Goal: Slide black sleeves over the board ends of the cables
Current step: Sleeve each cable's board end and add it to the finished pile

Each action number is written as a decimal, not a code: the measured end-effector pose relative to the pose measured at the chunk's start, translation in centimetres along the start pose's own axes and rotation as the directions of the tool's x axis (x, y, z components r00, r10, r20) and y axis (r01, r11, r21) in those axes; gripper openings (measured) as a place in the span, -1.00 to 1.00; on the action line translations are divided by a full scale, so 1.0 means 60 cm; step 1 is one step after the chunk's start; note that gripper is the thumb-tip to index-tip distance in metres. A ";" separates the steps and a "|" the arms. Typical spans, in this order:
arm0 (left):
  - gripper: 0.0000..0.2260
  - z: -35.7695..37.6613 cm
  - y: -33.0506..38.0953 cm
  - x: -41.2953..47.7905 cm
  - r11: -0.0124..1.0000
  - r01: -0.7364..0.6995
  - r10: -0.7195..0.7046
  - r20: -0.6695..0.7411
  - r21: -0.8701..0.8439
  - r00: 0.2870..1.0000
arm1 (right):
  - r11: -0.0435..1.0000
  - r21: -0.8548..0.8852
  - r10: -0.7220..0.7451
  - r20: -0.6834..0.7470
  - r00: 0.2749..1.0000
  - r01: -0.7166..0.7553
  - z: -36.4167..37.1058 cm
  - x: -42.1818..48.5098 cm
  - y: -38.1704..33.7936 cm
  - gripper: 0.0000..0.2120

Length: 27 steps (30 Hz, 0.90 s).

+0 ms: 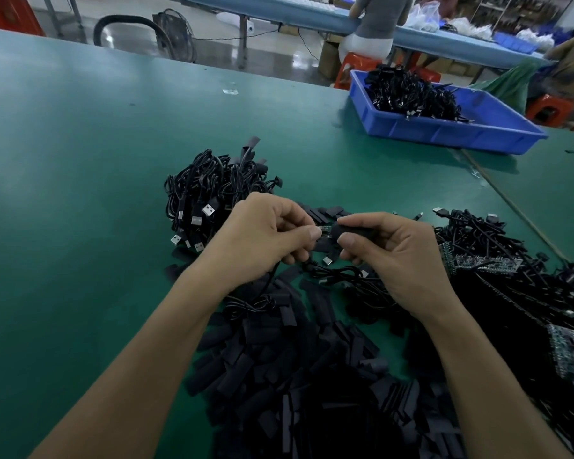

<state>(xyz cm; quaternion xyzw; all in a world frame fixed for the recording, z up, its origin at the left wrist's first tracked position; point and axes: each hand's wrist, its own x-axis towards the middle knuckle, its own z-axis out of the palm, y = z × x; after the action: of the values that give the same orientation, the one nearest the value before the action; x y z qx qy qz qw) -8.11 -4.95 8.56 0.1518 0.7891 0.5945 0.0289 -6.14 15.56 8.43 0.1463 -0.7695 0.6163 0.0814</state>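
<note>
Left hand (272, 233) pinches the black cable's small green circuit-board end (325, 230); right hand (390, 256) pinches a short black tubular sleeve (350, 230) at its tip. Keep both level; push straight.

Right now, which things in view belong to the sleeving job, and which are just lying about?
Job: black sleeve in right hand; board end in left hand; loose sleeve pile; USB cable bundle; board-cable heap; probably blue bin.
Lying about: clear scrap on table; floor fan; red stool.
</note>
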 end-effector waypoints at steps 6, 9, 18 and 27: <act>-0.92 0.006 -0.006 0.002 0.996 -0.022 0.020 -0.033 -0.083 0.999 | 0.997 -0.043 -0.069 -0.032 0.997 0.068 0.003 -0.002 0.011 -0.85; -0.89 0.007 -0.006 0.002 0.998 -0.048 0.046 -0.038 -0.046 0.998 | 0.994 -0.061 -0.098 -0.052 0.994 0.095 0.006 -0.002 0.011 -0.85; -0.92 0.006 -0.003 0.002 0.999 -0.033 0.033 -0.018 -0.029 0.999 | 0.992 -0.070 -0.104 -0.037 0.994 0.101 0.010 0.000 0.009 -0.77; -0.93 0.005 -0.010 0.002 0.998 -0.057 0.057 -0.035 -0.003 0.998 | 0.987 -0.087 -0.141 -0.045 0.989 0.137 0.019 -0.002 0.012 -0.87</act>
<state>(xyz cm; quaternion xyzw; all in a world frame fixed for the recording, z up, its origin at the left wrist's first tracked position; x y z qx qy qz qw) -8.25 -4.77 7.92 0.1640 0.7837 0.5992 -0.0015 -6.21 14.58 7.48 0.1802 -0.7803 0.5798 0.1500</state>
